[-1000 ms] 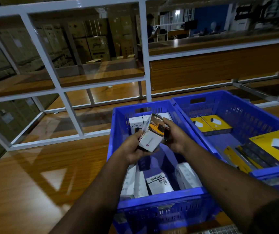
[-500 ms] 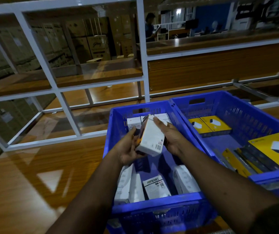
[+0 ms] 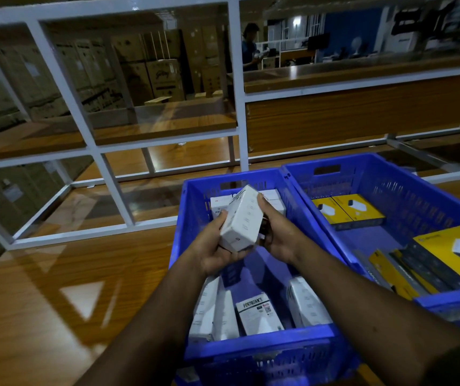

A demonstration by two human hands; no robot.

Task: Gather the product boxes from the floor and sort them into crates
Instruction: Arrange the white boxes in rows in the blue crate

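A white metal rack [image 3: 237, 87] fronts stacked cardboard cartons [image 3: 162, 73] and a distant person [image 3: 249, 47].

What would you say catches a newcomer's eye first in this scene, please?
Probably the white box held up in the middle, gripped by the left hand and the right hand above the nearer blue crate of white boxes. Next, the yellow boxes in the second blue crate to its right.
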